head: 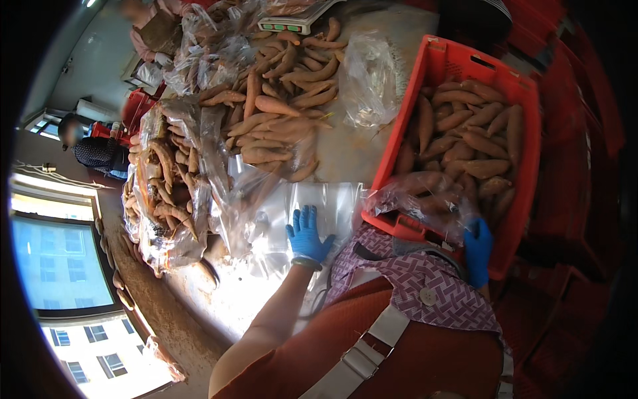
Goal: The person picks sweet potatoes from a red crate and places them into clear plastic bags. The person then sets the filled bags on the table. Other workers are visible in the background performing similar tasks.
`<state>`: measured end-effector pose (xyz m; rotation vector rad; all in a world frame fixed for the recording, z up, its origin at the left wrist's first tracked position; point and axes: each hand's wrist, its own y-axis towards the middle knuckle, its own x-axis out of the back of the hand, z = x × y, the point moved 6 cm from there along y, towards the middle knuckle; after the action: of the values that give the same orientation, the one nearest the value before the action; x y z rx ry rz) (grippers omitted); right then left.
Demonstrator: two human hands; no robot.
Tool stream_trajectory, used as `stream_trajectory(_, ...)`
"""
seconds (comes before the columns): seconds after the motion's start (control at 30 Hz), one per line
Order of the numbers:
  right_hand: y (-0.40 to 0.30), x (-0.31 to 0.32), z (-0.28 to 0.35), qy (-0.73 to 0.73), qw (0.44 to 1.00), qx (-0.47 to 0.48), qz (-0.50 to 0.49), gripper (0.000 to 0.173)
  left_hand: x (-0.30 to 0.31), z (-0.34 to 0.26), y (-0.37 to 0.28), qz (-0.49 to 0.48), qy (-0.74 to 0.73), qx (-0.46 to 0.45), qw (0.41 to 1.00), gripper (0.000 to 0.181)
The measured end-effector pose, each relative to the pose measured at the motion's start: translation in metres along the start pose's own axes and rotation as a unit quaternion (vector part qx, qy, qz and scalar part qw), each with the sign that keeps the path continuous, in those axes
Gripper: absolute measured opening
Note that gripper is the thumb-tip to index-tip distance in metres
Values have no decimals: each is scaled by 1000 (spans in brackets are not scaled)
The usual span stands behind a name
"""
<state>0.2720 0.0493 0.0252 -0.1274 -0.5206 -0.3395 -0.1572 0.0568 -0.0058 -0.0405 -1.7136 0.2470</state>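
Note:
My left hand [308,237], in a blue glove, lies flat with its fingers apart on a stack of clear plastic bags [326,197]. At the near end of a red plastic crate [531,149], my right hand [477,252], gloved in blue too, pinches the edge of a clear plastic bag [423,192]. That bag stretches across the crate's near rim, and sweet potatoes show in or through it; which of the two I cannot tell. Loose sweet potatoes [481,142] fill much of the crate.
Sweet potatoes [279,124] are heaped on the table [349,159]. Filled clear bags [169,189] stand at the left, near a window. A crumpled bag [369,80] and a digital scale [281,25] lie farther back. Red crates [563,149] line the right. Two people are beyond the table.

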Motion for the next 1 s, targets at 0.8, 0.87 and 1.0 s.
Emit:
stream_trajectory(0.8, 1, -2, -27, -54, 998, -1, -8, 21, 67, 103, 55, -148, -33, 130, 980, 67)
stream_trajectory(0.87, 0, -1, -24, -46, 999, 8, -18, 18, 72, 100, 60, -139, -8, 107, 985, 49)
stream_trajectory(1.0, -2, 0, -12, -34, 999, -4, -2, 16, 66, 104, 60, -196, -89, 37, 976, 30)
